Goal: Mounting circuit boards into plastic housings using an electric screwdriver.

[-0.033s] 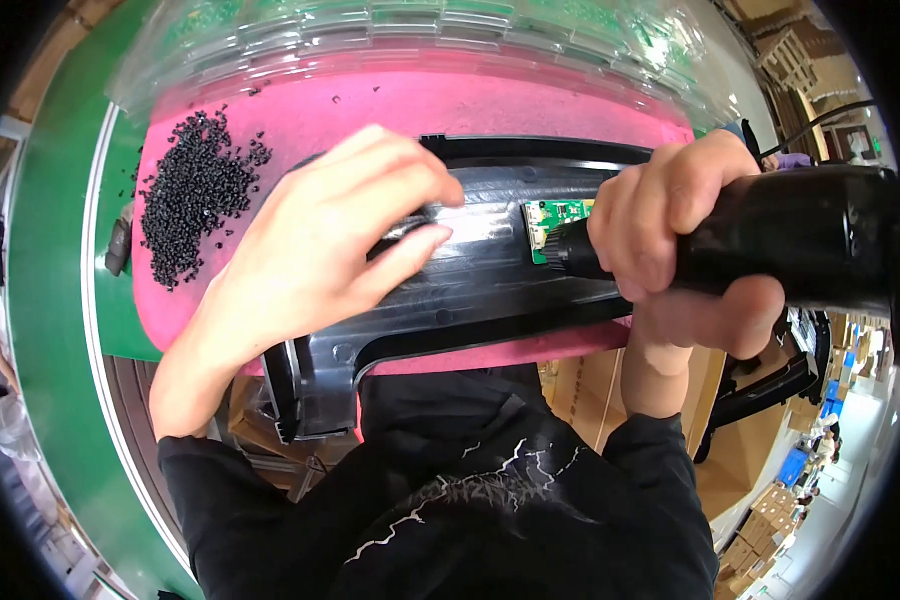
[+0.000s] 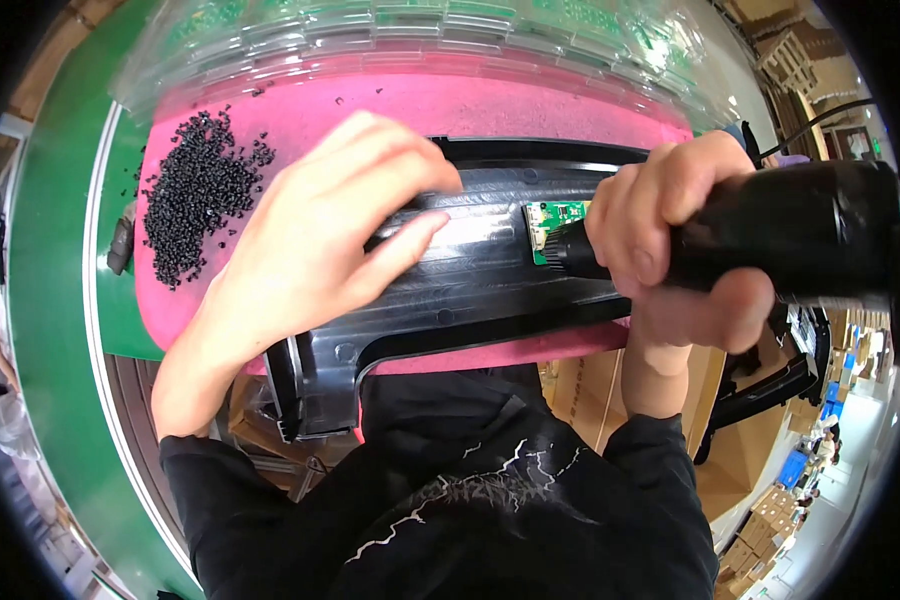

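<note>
The green table carries a pink mat, probably to cushion the long black panel, which lies hollow face up, leaving its inside reachable. The right hand wraps around a thick black driver, seemingly to steady its tip. The left hand, thumb parted from curved fingers, hovers over the panel. The circuit board sits inside the panel, at the driver's tip; small black pieces lie heaped leftward, within easy reach.
</note>
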Demonstrator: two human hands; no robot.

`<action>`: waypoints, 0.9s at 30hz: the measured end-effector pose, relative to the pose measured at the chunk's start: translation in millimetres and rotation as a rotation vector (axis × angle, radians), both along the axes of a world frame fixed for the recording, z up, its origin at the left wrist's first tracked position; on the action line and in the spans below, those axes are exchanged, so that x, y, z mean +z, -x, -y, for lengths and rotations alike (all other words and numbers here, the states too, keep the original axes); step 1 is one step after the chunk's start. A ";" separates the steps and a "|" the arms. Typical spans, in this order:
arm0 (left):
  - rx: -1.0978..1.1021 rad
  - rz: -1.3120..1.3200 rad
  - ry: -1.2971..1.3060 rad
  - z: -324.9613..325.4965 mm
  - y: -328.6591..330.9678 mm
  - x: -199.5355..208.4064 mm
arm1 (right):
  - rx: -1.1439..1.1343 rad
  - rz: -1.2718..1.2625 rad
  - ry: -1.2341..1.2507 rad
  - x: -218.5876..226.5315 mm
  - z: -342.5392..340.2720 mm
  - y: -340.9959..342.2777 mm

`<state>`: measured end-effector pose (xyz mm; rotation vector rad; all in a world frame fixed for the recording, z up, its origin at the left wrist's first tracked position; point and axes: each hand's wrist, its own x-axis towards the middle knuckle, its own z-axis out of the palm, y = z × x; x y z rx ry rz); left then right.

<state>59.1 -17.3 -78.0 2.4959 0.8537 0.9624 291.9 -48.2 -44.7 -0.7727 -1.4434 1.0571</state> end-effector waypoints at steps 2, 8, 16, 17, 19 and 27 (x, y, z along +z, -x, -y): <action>0.116 -0.029 -0.157 0.6 4.7 6.8 | 0.100 -0.068 0.009 0.2 -2.9 -5.4; 0.265 -0.237 0.096 1.7 18.8 0.0 | -0.118 -0.468 0.274 21.0 -20.2 -17.6; 0.207 -0.387 0.024 7.0 -10.3 27.6 | -0.330 -0.708 0.447 43.4 -5.9 -86.1; 0.216 -0.368 0.055 5.9 -14.5 31.6 | -0.176 -0.675 0.410 38.7 -4.4 -103.5; 0.189 -0.319 0.135 4.1 -21.8 32.7 | -0.110 -0.544 0.333 42.6 7.0 -129.2; 0.256 -0.196 -0.197 84.1 -18.7 71.7 | -0.709 -0.003 -0.187 78.1 53.6 -324.9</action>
